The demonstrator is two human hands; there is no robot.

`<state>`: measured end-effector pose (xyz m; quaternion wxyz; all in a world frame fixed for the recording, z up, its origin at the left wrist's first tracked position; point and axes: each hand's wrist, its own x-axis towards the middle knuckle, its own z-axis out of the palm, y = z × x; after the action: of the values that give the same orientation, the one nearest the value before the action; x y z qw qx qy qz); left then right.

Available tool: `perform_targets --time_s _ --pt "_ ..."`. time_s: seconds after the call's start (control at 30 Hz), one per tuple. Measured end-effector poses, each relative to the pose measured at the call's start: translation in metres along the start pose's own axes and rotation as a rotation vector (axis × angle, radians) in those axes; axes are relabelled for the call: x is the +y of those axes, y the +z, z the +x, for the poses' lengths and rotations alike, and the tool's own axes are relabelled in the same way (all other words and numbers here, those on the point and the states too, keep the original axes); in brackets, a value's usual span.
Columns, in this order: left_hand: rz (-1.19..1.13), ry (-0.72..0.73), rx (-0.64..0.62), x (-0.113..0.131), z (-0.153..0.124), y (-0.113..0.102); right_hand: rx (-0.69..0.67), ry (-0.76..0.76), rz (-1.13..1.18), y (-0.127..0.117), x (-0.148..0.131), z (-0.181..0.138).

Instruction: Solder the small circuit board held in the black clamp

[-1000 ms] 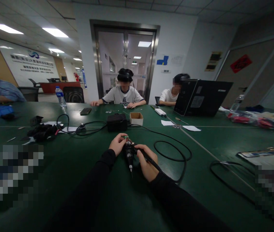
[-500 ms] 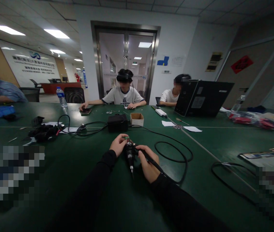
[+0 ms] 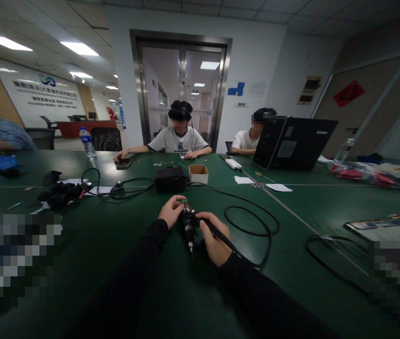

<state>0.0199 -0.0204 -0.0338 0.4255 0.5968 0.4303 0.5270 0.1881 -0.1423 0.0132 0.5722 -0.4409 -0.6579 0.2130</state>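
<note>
My left hand (image 3: pixel 172 212) pinches a small green circuit board (image 3: pixel 184 202) between thumb and fingertips. My right hand (image 3: pixel 216 239) is closed like a pen grip around a corded soldering iron (image 3: pixel 210 226), its front end pointing at the board. Whether the tip touches the board is too small to tell. Between my hands is a black tool with a pointed metal tip (image 3: pixel 188 227), the tip toward me and its upper end close under the board. How that tool is supported I cannot tell.
A black power box (image 3: pixel 170 180) and an open cardboard box (image 3: pixel 198 175) stand just beyond my hands. The black cord (image 3: pixel 249 209) loops on the right. A cable bundle (image 3: pixel 60 193) lies left. Across the table sit people, a computer case (image 3: pixel 292 143) and a water bottle (image 3: pixel 87 142).
The whole view has shifted slightly, with things appearing a little further left. Both hands keep the same grips and nearly the same places.
</note>
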Motion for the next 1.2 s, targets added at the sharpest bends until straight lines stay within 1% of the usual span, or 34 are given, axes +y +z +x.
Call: perform_targets --time_s 0.17,0.33,0.5,0.67,0.83,0.97,1.1,1.2 --pt "0.023 0.008 0.017 -0.002 0.001 0.001 0.022 0.007 -0.004 -0.001 0.0 0.0" --pt "0.018 -0.008 0.022 0.001 0.0 0.002 0.022 0.02 0.003 0.0 -0.001 0.0" --pt "0.013 -0.021 0.015 0.006 -0.002 0.002 0.009 0.034 0.009 0.0 -0.001 0.0" --pt "0.045 -0.029 0.004 0.004 -0.001 0.002 0.013 0.055 0.017 0.0 0.001 0.0" --pt "0.217 -0.079 -0.011 0.001 0.002 0.001 0.052 0.095 0.021 0.002 0.005 0.0" --pt "0.387 -0.101 -0.03 0.004 0.001 0.0 0.053 0.109 0.027 0.002 0.007 0.0" --pt "0.525 -0.168 -0.084 0.019 0.001 0.001 0.053 0.102 0.032 0.001 0.005 0.001" --pt "0.665 -0.274 -0.123 0.04 0.001 0.002 0.067 0.107 0.049 0.001 0.005 0.002"
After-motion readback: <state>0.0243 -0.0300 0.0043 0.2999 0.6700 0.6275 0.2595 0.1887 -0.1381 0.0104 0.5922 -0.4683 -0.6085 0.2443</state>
